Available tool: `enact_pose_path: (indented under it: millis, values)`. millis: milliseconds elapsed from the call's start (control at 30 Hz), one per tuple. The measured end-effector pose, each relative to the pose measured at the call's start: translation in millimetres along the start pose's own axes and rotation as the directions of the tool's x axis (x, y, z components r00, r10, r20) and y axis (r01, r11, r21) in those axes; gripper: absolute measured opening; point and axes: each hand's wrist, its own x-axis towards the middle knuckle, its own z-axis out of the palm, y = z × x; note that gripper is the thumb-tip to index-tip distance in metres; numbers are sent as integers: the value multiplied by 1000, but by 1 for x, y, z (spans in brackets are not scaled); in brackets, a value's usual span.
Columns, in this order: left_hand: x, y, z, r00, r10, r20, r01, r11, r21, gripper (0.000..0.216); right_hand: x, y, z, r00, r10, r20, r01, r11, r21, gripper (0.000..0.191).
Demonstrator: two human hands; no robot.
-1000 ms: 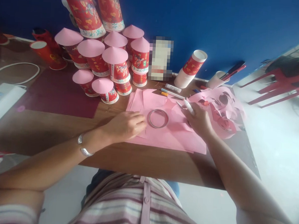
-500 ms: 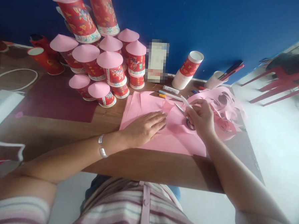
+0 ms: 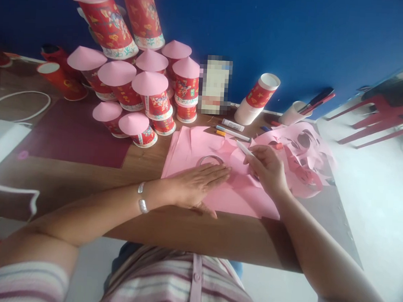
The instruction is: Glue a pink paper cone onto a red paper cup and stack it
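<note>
My left hand (image 3: 199, 187) lies flat on a stack of pink paper (image 3: 253, 201), fingers stretched out and thumb spread toward the near edge. Beyond its fingers shows the rim of a thin round ring (image 3: 210, 157), partly covered by the hand, so its kind is unclear. My right hand (image 3: 266, 165) pinches a white pen (image 3: 244, 148), tip pointing up and left over the paper. Under that hand a little of the scissors (image 3: 254, 175) shows; most of them is hidden.
Red paper-cup lanterns with pink cone tops (image 3: 150, 83) stand stacked at the left. Behind the paper lie a glue stick (image 3: 232, 124) and pens (image 3: 234, 134). Pink offcuts (image 3: 309, 161) heap at the right, near a pen cup (image 3: 294, 113). A cup tower (image 3: 258, 97) stands by the wall.
My left hand has shifted slightly right and toward me, its thumb now spread, uncovering more of the ring. My right hand has lowered the pen toward the paper, over the scissors.
</note>
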Motion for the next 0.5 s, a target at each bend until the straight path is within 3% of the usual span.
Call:
enact_pose_path:
  millis: [167,300,367,500]
  values:
    - [2,0,-4,1000,4,17,-4,999,-37,116,3,-1,0,1000,-4,9,5,995,-102,24]
    - [3,1,-8,1000,21,16,-20,999,-47,115,10,-9,1,990,-130,59,140,968,-210,14]
    - [3,2,-9,1000,19,17,-18,999,-49,116,16,-16,3,984,-141,105,158,972,-172,12]
    - [3,2,-7,1000,14,-6,-14,998,-60,114,29,-27,13,991,-44,127,38,998,48,22]
